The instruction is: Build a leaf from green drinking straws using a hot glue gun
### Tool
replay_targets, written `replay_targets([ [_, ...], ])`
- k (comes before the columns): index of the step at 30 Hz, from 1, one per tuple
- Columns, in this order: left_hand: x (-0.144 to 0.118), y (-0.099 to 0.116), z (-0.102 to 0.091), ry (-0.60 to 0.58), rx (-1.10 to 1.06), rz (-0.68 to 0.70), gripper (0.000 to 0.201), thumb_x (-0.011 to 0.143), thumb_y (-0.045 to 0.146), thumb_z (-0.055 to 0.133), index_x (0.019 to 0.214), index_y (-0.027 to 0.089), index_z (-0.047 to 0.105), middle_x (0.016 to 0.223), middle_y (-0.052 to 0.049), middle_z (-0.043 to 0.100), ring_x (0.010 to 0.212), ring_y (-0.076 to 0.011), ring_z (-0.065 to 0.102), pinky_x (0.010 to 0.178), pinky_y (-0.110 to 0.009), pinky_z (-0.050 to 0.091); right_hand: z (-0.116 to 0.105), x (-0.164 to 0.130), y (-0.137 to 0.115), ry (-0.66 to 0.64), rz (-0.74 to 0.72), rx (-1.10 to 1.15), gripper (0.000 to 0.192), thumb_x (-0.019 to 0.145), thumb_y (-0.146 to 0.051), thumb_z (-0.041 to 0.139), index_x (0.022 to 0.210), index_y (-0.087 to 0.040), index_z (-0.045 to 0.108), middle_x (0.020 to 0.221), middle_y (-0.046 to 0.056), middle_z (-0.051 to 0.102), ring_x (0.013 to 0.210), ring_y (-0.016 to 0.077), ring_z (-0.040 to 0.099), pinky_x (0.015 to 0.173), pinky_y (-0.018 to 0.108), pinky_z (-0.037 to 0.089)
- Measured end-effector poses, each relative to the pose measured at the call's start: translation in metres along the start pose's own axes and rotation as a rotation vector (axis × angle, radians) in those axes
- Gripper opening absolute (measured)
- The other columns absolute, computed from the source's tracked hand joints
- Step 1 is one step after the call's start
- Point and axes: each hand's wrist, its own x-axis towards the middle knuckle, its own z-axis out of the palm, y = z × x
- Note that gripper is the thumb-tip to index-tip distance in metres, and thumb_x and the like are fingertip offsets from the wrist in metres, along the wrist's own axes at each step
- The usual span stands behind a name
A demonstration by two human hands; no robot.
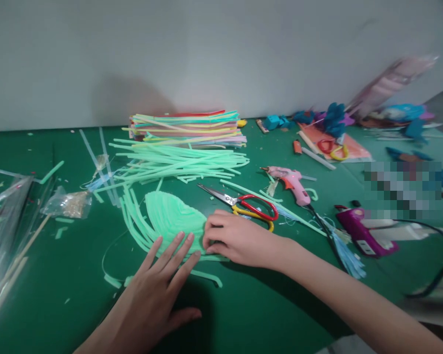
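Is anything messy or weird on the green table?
Yes. Small cut green bits lie scattered over the green table beside the left hand, and the loose green straws are fanned out crookedly, unlike the neat stack behind.

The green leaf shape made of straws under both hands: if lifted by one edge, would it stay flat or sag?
The green straw leaf probably sags: thin plastic strips, loose ends splaying leftward. Likely very light. The left hand lies flat on it while the right hand pinches its edge, suggesting it shifts easily.

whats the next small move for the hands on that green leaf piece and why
Probably press the right hand fingertips down along the edge of the green leaf shape: the left hand already lies flat on its lower part, and the right pinches its right edge, where a strip end meets it.
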Motion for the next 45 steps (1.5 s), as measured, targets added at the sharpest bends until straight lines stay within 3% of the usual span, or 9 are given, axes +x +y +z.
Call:
replay_targets([
  [9,-0.001,0.000,0.002,-0.032,0.031,0.014,0.081,0.087,0.064,0.051,0.151,0.018,0.035,0.157,-0.010,0.037,0.144,-0.0316,0.031,0.120,-0.049,0.002,0.000,0.001,-0.001,-0.035,0.012,-0.042,0.010,0.094,-0.016,0.055,0.089,-0.015,0.064,0.092,0.008,0.061,0.093,0.0194,0.052,0.081,0.031,0.042],
  [16,0.000,0.000,0.001,-0.037,0.015,0.011,0.089,0.081,0.068,0.056,0.151,0.018,0.034,0.157,-0.010,0.037,0.145,-0.0308,0.029,0.121,-0.049,-0.001,-0.013,0.020,-0.004,-0.121,0.078,-0.109,0.009,0.087,-0.022,0.069,0.091,-0.014,0.065,0.091,0.007,0.062,0.097,0.0218,0.055,0.081,0.030,0.041],
  [22,0.000,-0.001,0.002,-0.032,-0.003,0.009,0.090,0.081,0.069,0.055,0.152,0.017,0.033,0.157,-0.011,0.037,0.146,-0.0310,0.029,0.121,-0.048,-0.001,-0.018,0.037,0.001,-0.217,0.120,-0.106,0.020,0.078,-0.024,0.079,0.090,-0.014,0.066,0.090,0.005,0.061,0.083,0.0185,0.059,0.066,0.026,0.038],
  [30,0.000,-0.001,0.001,-0.018,0.003,0.011,0.085,0.083,0.067,0.055,0.151,0.018,0.035,0.156,-0.010,0.039,0.144,-0.0305,0.032,0.121,-0.048,0.004,-0.032,0.042,0.006,-0.228,0.046,0.057,0.007,0.081,-0.013,0.074,0.083,-0.016,0.069,0.080,0.000,0.069,0.076,0.0127,0.061,0.067,0.023,0.038],
  [38,0.001,-0.002,0.000,-0.032,0.003,0.017,0.087,0.081,0.066,0.058,0.150,0.017,0.036,0.154,-0.012,0.041,0.142,-0.0313,0.036,0.121,-0.048,-0.001,-0.032,0.051,0.005,-0.278,-0.051,0.111,0.011,0.081,-0.004,0.068,0.083,-0.014,0.070,0.080,0.000,0.070,0.075,0.0108,0.062,0.066,0.021,0.039],
  [42,0.000,-0.002,-0.001,-0.015,-0.008,0.013,0.086,0.082,0.065,0.059,0.150,0.018,0.036,0.150,-0.014,0.047,0.138,-0.0306,0.043,0.121,-0.048,0.006,-0.036,0.064,0.001,-0.390,-0.106,0.098,0.016,0.080,0.000,0.062,0.083,-0.014,0.067,0.078,0.000,0.068,0.075,0.0111,0.060,0.061,0.020,0.038],
  [45,-0.001,0.000,-0.001,0.009,-0.026,-0.013,0.087,0.079,0.060,0.064,0.151,0.020,0.035,0.151,-0.018,0.044,0.137,-0.0348,0.042,0.116,-0.053,0.024,-0.037,0.071,-0.002,-0.426,-0.139,0.057,0.016,0.078,0.001,0.061,0.080,-0.015,0.064,0.076,-0.001,0.066,0.073,0.0119,0.058,0.059,0.021,0.036],
])
